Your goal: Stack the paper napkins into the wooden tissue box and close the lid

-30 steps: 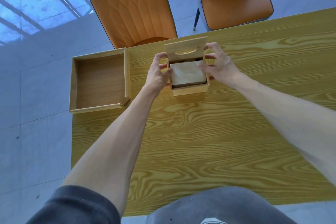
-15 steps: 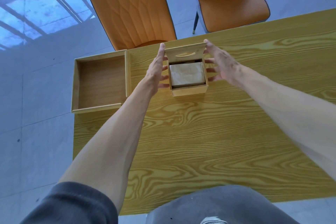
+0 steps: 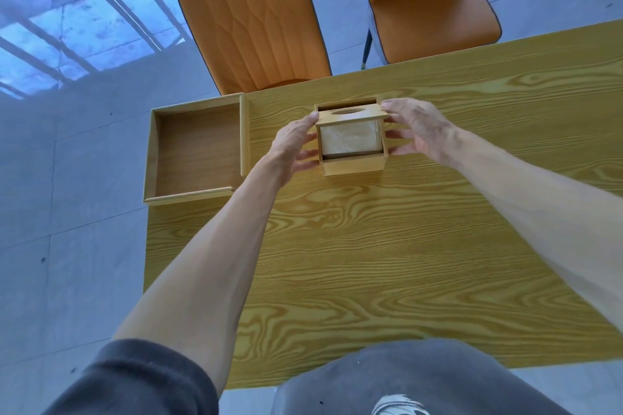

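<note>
Near the table's (image 3: 371, 263) far edge, your left hand (image 3: 292, 142) and right hand (image 3: 418, 130) held the lid (image 3: 350, 113) in a narrow grip above the napkins (image 3: 349, 139) in the wooden tissue box (image 3: 354, 165); lowering it level should seat it flush.

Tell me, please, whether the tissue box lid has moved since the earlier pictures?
Yes. The lid stood upright at the far edge of the tissue box; it now tilts forward over the napkins, with both hands on it.
</note>
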Available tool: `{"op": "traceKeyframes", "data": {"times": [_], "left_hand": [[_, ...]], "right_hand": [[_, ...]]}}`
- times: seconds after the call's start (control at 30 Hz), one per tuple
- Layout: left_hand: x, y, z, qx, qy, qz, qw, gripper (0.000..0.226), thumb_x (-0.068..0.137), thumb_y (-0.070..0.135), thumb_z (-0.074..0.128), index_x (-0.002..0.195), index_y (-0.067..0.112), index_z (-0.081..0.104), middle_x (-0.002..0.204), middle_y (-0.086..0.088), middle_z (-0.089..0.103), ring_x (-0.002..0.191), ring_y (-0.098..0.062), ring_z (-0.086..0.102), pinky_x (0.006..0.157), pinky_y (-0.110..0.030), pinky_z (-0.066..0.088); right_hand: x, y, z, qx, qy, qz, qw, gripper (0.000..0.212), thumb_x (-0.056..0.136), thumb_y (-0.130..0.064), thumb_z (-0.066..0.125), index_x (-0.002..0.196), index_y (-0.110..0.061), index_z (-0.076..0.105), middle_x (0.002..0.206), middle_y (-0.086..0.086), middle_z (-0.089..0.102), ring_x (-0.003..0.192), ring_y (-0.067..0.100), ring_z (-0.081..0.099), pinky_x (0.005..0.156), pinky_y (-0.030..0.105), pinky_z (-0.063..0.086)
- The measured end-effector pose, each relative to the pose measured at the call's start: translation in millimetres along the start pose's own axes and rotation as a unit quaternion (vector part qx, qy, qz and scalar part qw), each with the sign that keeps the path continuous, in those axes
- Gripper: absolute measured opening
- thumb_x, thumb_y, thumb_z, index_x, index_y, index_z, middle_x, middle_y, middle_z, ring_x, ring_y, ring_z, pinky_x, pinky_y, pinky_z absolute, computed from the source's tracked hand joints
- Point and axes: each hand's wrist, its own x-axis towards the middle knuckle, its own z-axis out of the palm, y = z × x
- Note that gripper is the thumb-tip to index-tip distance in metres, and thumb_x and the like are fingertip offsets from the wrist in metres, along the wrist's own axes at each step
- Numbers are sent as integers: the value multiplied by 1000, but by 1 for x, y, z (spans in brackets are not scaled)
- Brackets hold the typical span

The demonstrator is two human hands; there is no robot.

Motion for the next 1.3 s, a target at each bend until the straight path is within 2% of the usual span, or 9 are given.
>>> {"op": "traceKeyframes", "data": {"times": [0.2,0.47,0.57,0.67,0.77,0.9,1.07,1.2,1.3], "left_hand": [[-4,-10,0,19,24,29,999,43,93,35,66,132,19,58,123,-1,66,105,-22,67,96,-41,56],[-1,-20,1,29,39,58,997,41,91,26,70,130,17,59,116,-4,69,94,-17,70,90,-38,59],[0,-23,2,35,40,68,996,41,92,21,69,131,15,58,108,-2,68,99,-20,70,81,-33,60],[1,-25,3,48,44,80,995,40,92,17,68,131,14,57,99,2,67,91,-15,69,75,-28,59],[3,-25,3,63,48,86,993,41,92,15,69,131,14,57,99,1,68,90,-14,69,80,-32,60],[7,-23,3,93,56,92,990,41,90,15,71,129,17,58,101,1,68,103,-22,69,89,-41,59],[8,-19,1,162,48,100,981,44,91,22,70,132,18,54,113,-6,68,105,-25,68,90,-43,58],[2,-3,0,335,22,66,940,52,96,37,60,143,20,44,132,-9,60,113,-27,63,88,-39,56],[-6,10,-3,540,-8,76,838,58,97,46,53,148,21,39,145,-10,53,127,-30,55,103,-43,46]], "right_hand": [[-8,8,2,-5,24,-15,1000,33,90,-24,69,122,-23,59,132,5,61,119,29,61,90,53,56],[-12,15,5,-15,55,-39,998,44,90,-14,70,132,-15,54,121,5,65,109,22,67,78,39,62],[-12,17,7,-27,67,-46,996,44,90,-13,71,131,-14,56,111,-2,67,105,18,67,73,33,62],[-12,19,8,-37,71,-55,995,46,89,-10,72,132,-14,56,108,-4,66,104,16,67,70,30,62],[-11,20,7,-46,74,-60,994,47,88,-9,73,131,-15,56,111,-2,66,103,14,67,69,29,63],[-9,19,9,-62,78,-68,993,46,88,-8,73,131,-13,57,116,4,66,101,15,68,68,29,63],[-9,19,10,-102,91,-58,989,46,88,-9,73,131,-13,57,119,8,66,105,21,67,76,38,63],[-12,5,11,-220,105,-38,969,46,92,-20,69,135,-16,56,129,7,61,105,24,67,78,37,62],[-19,-15,8,-411,44,12,910,50,95,-34,64,140,-15,53,142,8,55,97,27,70,85,40,60]]}}
